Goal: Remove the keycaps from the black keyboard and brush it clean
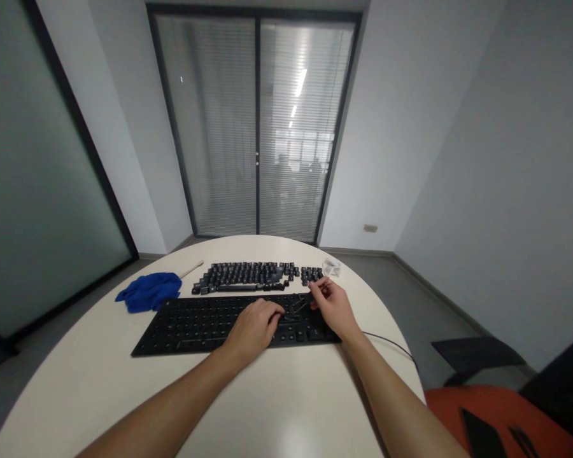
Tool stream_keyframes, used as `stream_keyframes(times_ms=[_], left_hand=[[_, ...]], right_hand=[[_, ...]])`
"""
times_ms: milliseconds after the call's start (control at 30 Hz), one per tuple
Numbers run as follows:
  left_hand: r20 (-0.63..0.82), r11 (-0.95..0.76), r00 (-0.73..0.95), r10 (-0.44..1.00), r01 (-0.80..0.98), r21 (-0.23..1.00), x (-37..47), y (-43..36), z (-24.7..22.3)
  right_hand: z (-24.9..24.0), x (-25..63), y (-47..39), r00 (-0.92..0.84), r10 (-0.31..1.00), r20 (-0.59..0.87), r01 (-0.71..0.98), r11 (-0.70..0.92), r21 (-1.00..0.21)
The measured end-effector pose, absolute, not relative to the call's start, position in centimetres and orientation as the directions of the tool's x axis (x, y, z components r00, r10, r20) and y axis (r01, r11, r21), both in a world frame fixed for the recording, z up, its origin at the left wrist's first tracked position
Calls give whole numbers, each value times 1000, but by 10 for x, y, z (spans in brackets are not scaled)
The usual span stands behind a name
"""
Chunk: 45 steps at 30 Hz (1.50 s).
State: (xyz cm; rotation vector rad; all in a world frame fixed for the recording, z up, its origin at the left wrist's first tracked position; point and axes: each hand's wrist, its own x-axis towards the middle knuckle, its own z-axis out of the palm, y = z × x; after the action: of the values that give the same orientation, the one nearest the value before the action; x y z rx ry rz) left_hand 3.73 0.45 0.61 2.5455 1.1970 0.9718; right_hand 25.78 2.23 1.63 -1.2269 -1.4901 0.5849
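Note:
A black keyboard base (198,321), most of its keycaps off, lies across the table in front of me. My left hand (254,324) rests on it right of the middle, fingers bent loosely and thumb apart, with nothing visible in its grasp. Over the number pad side, my right hand (332,305) is closed on a wire keycap puller (298,305), whose thin loops reach left, low over the keys. A few keycaps (300,335) still sit on the base near its lower right. Behind the base, removed black keycaps (241,273) are laid out in keyboard order.
A crumpled blue cloth (150,291) lies at the left, beside a thin light-coloured stick (191,269). Near the far right sits a small clear plastic bag (331,267). A black cable (391,342) runs over the right edge of the round white table (286,394). An orange chair (482,407) stands at the right.

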Motion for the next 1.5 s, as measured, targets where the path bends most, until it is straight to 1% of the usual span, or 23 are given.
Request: stream_keyframes(times_ms=[233, 333, 433, 800, 933, 1100, 1200, 1400, 1500], left_hand=[[504, -643, 409, 760, 584, 495, 36, 9, 1], [502, -632, 397, 768, 594, 498, 36, 9, 1], [493, -641, 420, 762, 595, 485, 35, 8, 3], [520, -689, 454, 724, 517, 508, 35, 12, 0], [498, -662, 437, 749, 519, 540, 35, 12, -1], [475, -599, 367, 800, 550, 583, 36, 11, 0], [490, -609, 367, 790, 553, 569, 36, 11, 0], [522, -631, 375, 766, 590, 503, 38, 14, 7], [502, -615, 381, 777, 630, 474, 42, 20, 11]], right_hand=[[19, 257, 21, 111, 902, 416, 385, 347, -855], [19, 257, 20, 109, 900, 422, 394, 351, -849], [20, 257, 20, 109, 898, 426, 407, 350, -844], [21, 257, 20, 111, 892, 438, 427, 355, -832], [21, 257, 19, 108, 895, 432, 413, 355, -838], [21, 257, 19, 99, 894, 437, 419, 360, -833], [20, 257, 20, 95, 895, 435, 419, 360, -833], [19, 258, 21, 82, 893, 443, 440, 366, -820], [19, 259, 21, 80, 890, 448, 448, 370, -814]])
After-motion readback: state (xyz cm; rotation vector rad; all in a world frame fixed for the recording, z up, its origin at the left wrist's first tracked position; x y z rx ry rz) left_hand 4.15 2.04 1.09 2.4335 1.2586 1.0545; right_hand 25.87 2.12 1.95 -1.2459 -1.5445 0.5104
